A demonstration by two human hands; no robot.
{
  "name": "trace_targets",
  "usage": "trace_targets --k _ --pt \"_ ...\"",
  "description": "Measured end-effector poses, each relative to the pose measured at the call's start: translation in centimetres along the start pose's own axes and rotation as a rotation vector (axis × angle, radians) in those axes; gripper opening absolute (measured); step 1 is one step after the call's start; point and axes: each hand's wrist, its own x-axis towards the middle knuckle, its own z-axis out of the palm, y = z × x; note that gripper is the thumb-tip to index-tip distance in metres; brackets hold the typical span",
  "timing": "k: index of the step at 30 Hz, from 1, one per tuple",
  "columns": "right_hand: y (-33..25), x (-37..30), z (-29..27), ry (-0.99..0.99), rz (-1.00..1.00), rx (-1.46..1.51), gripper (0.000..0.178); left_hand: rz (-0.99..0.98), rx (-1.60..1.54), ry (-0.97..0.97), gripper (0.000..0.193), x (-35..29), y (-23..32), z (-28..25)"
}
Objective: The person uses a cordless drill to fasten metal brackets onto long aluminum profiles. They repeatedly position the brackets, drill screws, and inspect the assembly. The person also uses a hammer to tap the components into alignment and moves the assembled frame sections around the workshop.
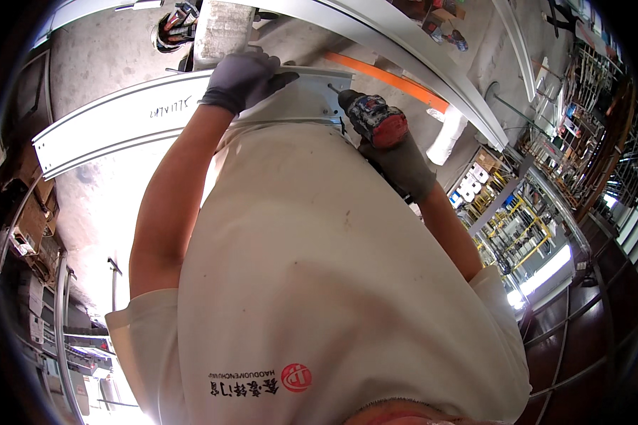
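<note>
A long white metal profile (138,117) lies across in front of my body, with some dark handwriting on its face. My left hand (242,79), in a grey glove, has its fingers curled over the profile's far edge. In my gloved right hand (404,166) is a cordless drill (376,120), dark with a red rear end. Its thin bit points at the profile's right end, near several small holes. Whether the tip touches the metal I cannot tell.
Under the profile stands a pale wrapped support (222,32). A bucket of tubes (175,28) is beyond it on the left. An orange beam (390,79) and long white profiles (418,53) run across the far right. Cardboard boxes (32,205) line the left side.
</note>
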Motion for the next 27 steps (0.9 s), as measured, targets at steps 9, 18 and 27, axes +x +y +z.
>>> trace_targets --k 9,18,27 --pt "-1.4 0.0 -0.2 0.033 0.088 0.067 0.029 0.012 -0.013 0.007 0.051 0.0 -0.4 0.3" --pt "0.8 0.2 -0.1 0.103 -0.011 0.096 0.042 0.0 -0.015 0.009 0.049 0.0 -0.1 0.1" --pt "-0.9 0.0 -0.3 -0.005 -0.176 -0.237 0.037 0.003 0.012 -0.022 0.052 0.1 0.0 -0.3"
